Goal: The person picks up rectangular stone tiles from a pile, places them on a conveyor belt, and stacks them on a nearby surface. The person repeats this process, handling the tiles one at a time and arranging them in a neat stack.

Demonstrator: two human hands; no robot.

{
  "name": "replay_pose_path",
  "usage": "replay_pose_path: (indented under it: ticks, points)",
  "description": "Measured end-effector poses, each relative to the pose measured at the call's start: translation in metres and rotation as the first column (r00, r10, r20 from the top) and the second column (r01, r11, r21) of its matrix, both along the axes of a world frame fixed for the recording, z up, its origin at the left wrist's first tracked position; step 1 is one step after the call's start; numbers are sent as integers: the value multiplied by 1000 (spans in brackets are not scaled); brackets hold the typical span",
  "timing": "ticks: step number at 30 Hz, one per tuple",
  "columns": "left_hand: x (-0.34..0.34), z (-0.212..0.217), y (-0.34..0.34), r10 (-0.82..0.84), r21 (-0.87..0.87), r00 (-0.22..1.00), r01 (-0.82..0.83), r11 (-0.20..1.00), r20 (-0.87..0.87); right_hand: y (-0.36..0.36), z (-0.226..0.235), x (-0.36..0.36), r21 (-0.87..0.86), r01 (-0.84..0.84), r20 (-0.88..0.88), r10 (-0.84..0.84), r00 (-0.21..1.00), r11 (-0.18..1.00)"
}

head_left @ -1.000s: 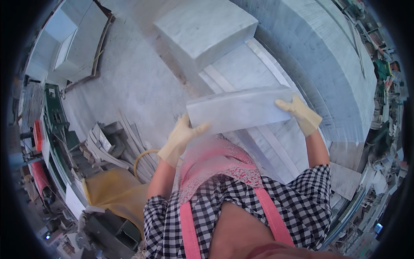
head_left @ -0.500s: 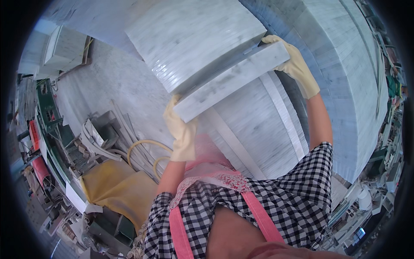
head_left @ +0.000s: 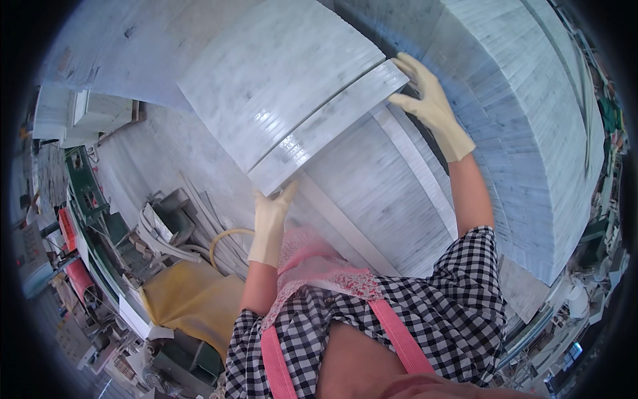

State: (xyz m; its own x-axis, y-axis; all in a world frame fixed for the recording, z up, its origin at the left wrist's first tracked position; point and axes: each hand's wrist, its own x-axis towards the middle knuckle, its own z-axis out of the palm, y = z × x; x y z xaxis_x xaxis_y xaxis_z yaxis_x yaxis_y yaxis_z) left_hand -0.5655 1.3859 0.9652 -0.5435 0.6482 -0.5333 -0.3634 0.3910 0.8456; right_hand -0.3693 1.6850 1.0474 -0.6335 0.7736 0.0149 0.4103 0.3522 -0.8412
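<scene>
A long narrow slab of white-grey marble (head_left: 325, 126) lies along the near edge of a stack of wide marble slabs (head_left: 279, 73), with a thin dark gap between them. At its right end my right hand (head_left: 430, 106), in a cream rubber glove, has its fingers and thumb spread about the corner. My left hand (head_left: 269, 223), gloved alike, is at the slab's near left corner. Its thumb and fingers stand apart there, some partly hidden by the slab's edge. Neither hand is wrapped round the slab.
Below the slab lies more marble with pale strips (head_left: 345, 223) across it. A tall curved-looking marble stack (head_left: 505, 120) rises on the right. Left are a yellow cloth (head_left: 193, 302), a yellow hose (head_left: 222, 243), offcut strips and a green metal frame (head_left: 83, 183).
The narrow slab has moved left and against the wide stack, narrowing the gap and turning its glossy face up. Both hands have loosened, their fingers spreading at its ends.
</scene>
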Motion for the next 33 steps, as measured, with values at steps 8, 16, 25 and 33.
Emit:
replay_pose_path:
  ticks: [8, 16, 25, 33]
  points:
    - [-20, -17, -21, -75, 68, 996, 71, 995, 52, -15, -15, 6, -292, 55, -201, -117, 973, 955]
    - [-34, -5, 18, 174, 141, 909, -242, 960, 379, -8, -14, -44, -286, 231, -125, -276, 953, 930]
    - [-52, -41, -4, -63, 220, 991, 88, 971, -118, -33, 1, -43, -69, 188, -187, -198, 962, 980]
    - [-54, -14, 11, -95, 446, 930, -79, 892, 354, -53, 42, -48, -348, 346, -87, -398, 913, 871]
